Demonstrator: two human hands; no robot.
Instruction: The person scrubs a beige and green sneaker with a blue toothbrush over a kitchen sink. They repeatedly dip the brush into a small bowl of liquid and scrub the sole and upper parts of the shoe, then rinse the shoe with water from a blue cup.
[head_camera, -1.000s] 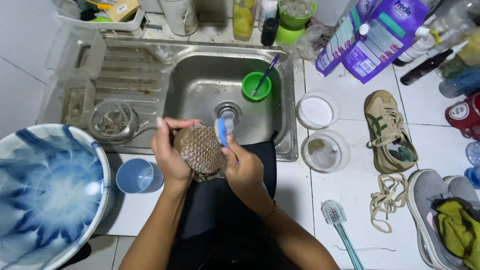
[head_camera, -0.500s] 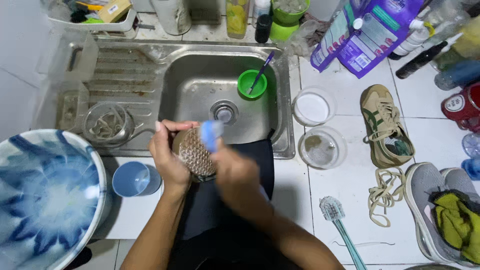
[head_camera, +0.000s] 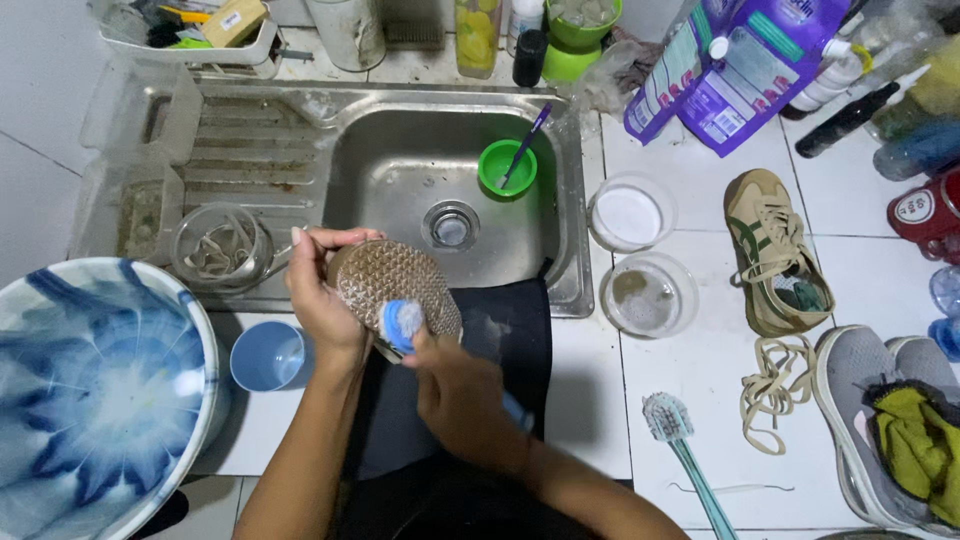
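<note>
1. Stainless steel sink (head_camera: 300, 150) serves as the landmark; its basin holds a green cup (head_camera: 507, 167) with a purple brush standing in it.
2. At the sink's front edge, the left hand (head_camera: 322, 292) holds a brown shoe sole (head_camera: 392, 282), textured side up, fingers wrapped around its left rim.
3. The right hand (head_camera: 462, 392) is closed around a blue brush (head_camera: 402, 322), whose head presses on the sole's lower part; the handle is mostly hidden, so its shape is unclear.
4. Right of the sink on the white counter (head_camera: 700, 400) lie two round lids, a beige shoe (head_camera: 775, 250), loose laces and a teal brush (head_camera: 680, 445).
5. Left of the sink sits a blue-patterned basin (head_camera: 90, 390), with a blue cup (head_camera: 265, 356) beside it.
</note>
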